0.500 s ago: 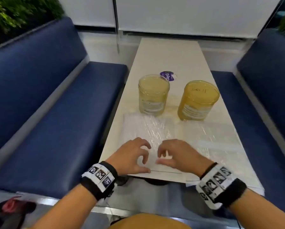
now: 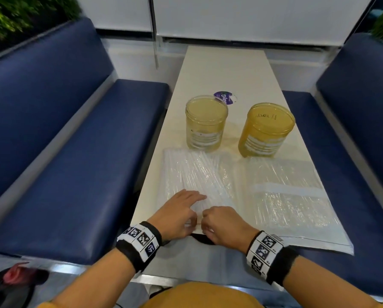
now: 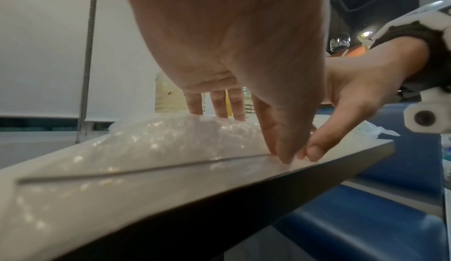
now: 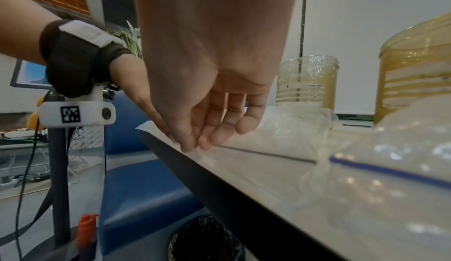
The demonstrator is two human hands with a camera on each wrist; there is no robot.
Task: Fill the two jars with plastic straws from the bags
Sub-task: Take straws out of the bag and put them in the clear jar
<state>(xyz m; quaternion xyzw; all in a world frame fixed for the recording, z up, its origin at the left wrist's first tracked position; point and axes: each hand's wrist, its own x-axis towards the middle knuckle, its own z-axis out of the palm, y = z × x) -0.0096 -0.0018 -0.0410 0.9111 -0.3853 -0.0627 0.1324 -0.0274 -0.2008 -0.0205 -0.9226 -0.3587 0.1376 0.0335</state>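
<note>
Two open jars stand mid-table: a pale yellow jar point(image 2: 206, 123) on the left and an amber jar point(image 2: 266, 130) on the right. In front of them lie two clear zip bags of transparent straws, the left bag point(image 2: 197, 174) and the right bag point(image 2: 290, 194). My left hand point(image 2: 194, 221) pinches the near edge of the left bag with thumb and forefinger point(image 3: 280, 155), its other fingers laid straight on the plastic. My right hand point(image 2: 205, 221) meets it at the same edge, and its fingertips point(image 4: 195, 145) pinch the bag's lip. The right bag's blue zip line point(image 4: 390, 172) lies shut.
The narrow white table point(image 2: 224, 70) runs away from me between two blue benches point(image 2: 75, 163) point(image 2: 352, 141). A purple round sticker point(image 2: 224, 97) lies behind the left jar. A black bin point(image 4: 205, 240) sits under the table's near end.
Both hands have come together and dropped onto the near edge of the left bag; before, their curled fingers were apart over it. The left hand's outer fingers have straightened.
</note>
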